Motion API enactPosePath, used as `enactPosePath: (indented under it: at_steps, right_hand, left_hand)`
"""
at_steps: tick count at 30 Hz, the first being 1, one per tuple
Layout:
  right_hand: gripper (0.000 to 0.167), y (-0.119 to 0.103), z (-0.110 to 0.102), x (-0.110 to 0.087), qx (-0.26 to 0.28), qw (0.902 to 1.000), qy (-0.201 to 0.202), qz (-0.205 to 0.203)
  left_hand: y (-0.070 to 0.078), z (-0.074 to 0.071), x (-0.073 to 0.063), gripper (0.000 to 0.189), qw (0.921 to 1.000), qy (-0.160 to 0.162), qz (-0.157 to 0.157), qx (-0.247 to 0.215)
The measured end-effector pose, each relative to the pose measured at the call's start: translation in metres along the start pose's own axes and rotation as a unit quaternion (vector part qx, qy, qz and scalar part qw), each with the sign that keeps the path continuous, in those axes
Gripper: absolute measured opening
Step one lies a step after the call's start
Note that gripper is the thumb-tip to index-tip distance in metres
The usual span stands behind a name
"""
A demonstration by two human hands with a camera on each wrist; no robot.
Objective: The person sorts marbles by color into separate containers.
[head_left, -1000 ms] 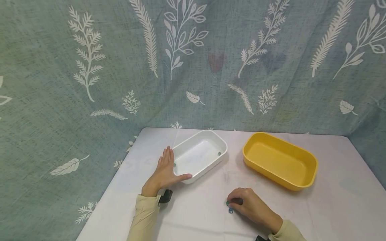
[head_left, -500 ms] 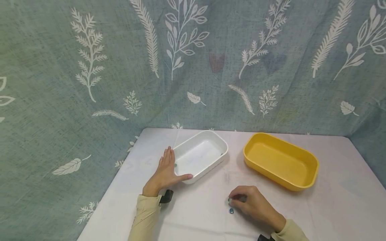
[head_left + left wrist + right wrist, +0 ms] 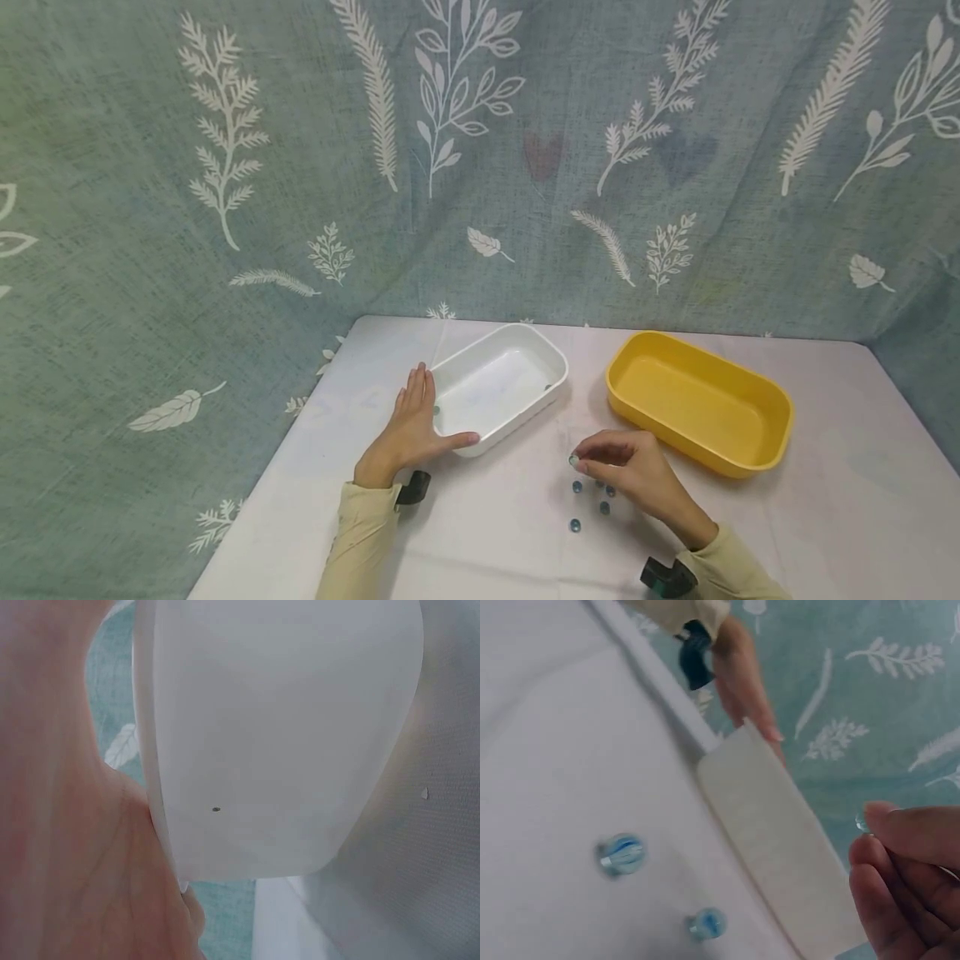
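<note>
Between thumb and fingertips my right hand (image 3: 637, 477) pinches a clear glass marble (image 3: 573, 459), also visible as a glassy marble (image 3: 861, 823) in the right wrist view. Below that hand, several blue-tinged marbles (image 3: 575, 525) lie on the white tabletop, one partly covered by the hand. My left hand (image 3: 405, 429) rests at the near-left end of a white rectangular tray (image 3: 517, 417), fingers straight and thumb spread along the rim. Inside the tray, one marble (image 3: 437, 410) sits near the left hand and another (image 3: 548, 387) by the right wall.
A yellow rectangular tray (image 3: 697, 404) stands to the right of the white one. Behind the table (image 3: 495, 533) hangs a green leaf-patterned cloth (image 3: 480, 167). Both wrists wear a dark band with a camera (image 3: 667, 577).
My right hand has risen away from me with the pinched marble, and several marbles now show on the table beneath it. The left hand stays at the white tray.
</note>
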State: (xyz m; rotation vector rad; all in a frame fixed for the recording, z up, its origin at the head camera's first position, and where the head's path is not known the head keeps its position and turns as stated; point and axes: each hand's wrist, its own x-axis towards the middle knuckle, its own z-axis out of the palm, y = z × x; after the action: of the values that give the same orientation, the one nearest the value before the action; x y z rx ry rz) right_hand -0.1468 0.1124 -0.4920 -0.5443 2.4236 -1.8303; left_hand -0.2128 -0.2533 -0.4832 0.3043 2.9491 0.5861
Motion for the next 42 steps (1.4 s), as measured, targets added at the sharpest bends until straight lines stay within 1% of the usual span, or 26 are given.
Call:
enactPosePath:
  at_steps: [3, 11, 18, 21, 25, 33, 38, 42]
  right_hand:
    - [0.015, -0.006, -0.002, 0.009, 0.015, 0.9998, 0.010, 0.000]
    - [0.018, -0.016, -0.001, 0.031, 0.019, 0.9991, 0.034, -0.014]
    - [0.023, -0.024, 0.003, 0.051, 0.039, 0.9982, 0.033, -0.032]
    - [0.024, -0.028, 0.004, 0.057, 0.044, 0.9981, 0.032, -0.030]
    - [0.021, -0.031, 0.005, 0.065, 0.046, 0.9981, 0.032, -0.024]
    - [0.022, -0.028, 0.010, 0.086, 0.054, 0.9978, 0.036, -0.013]
    - [0.020, -0.026, 0.014, 0.100, 0.070, 0.9966, 0.036, -0.022]
    - [0.018, -0.024, 0.019, 0.110, 0.075, 0.9964, 0.028, -0.027]
  left_hand:
    - [0.000, 0.001, 0.000, 0.144, 1.0000, 0.001, 0.000, 0.001]
    - [-0.001, 0.002, 0.001, 0.144, 1.0000, 0.008, 0.002, -0.001]
    - [0.001, 0.000, 0.000, 0.144, 1.0000, 0.006, -0.002, 0.002]
    - [0.002, -0.001, 0.000, 0.144, 1.0000, 0.004, -0.002, 0.000]
    - [0.002, -0.001, 0.000, 0.144, 1.0000, 0.001, -0.003, 0.001]
    - [0.002, 0.000, 0.000, 0.144, 1.0000, 0.004, -0.003, 0.001]
    - [0.002, 0.000, 0.001, 0.145, 1.0000, -0.001, -0.006, 0.003]
    - [0.002, 0.000, 0.001, 0.145, 0.9999, -0.004, -0.010, 0.004]
